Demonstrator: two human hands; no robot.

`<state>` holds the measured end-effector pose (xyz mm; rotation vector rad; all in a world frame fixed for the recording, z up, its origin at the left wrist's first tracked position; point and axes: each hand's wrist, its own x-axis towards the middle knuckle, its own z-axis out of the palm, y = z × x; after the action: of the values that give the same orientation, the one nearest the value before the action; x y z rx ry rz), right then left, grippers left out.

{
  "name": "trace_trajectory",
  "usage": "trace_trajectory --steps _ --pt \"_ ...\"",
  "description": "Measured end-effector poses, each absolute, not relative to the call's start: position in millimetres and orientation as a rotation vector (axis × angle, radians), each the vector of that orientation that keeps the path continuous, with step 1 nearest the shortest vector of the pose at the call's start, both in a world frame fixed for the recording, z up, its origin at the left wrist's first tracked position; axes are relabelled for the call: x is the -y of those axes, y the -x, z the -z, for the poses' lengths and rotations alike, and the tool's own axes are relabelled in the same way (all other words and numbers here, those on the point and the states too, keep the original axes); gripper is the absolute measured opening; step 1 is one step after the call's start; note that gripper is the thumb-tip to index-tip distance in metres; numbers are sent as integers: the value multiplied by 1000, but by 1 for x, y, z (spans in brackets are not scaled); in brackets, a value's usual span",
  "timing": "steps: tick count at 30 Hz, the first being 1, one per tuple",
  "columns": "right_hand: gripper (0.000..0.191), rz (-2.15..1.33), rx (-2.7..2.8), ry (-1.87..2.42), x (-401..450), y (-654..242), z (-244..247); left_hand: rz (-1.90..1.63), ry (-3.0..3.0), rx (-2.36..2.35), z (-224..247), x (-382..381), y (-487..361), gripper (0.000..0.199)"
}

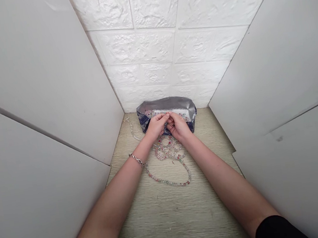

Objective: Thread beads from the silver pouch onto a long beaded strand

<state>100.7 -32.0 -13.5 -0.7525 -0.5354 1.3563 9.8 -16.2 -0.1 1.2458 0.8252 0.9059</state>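
Observation:
A silver and navy patterned pouch lies at the back of the wood-grain table top, its mouth facing me. My left hand and my right hand rest over the pouch's front, with fingertips meeting at its mouth. Whatever they pinch, if anything, is too small to make out. A long strand of pale and pink beads loops on the table under and below my hands, and one end runs up beside the pouch. A chain bracelet circles my left wrist.
A white embossed brick-pattern wall stands behind the pouch. Tall pale grey panels, the left panel and the right panel, close in both sides of the table. The table's bare near part lies under my forearms.

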Motion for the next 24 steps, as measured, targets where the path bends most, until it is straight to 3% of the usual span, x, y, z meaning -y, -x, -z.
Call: trace_trajectory --steps 11,17,24 --pt "8 -1405 529 762 30 -102 15 -887 -1141 -756 3 12 -6 3" --pt "4 -1405 481 733 30 -102 16 -879 -1094 -671 11 7 -4 5" --pt "45 -1418 328 714 27 -104 19 -957 -1031 -687 9 8 -5 5"
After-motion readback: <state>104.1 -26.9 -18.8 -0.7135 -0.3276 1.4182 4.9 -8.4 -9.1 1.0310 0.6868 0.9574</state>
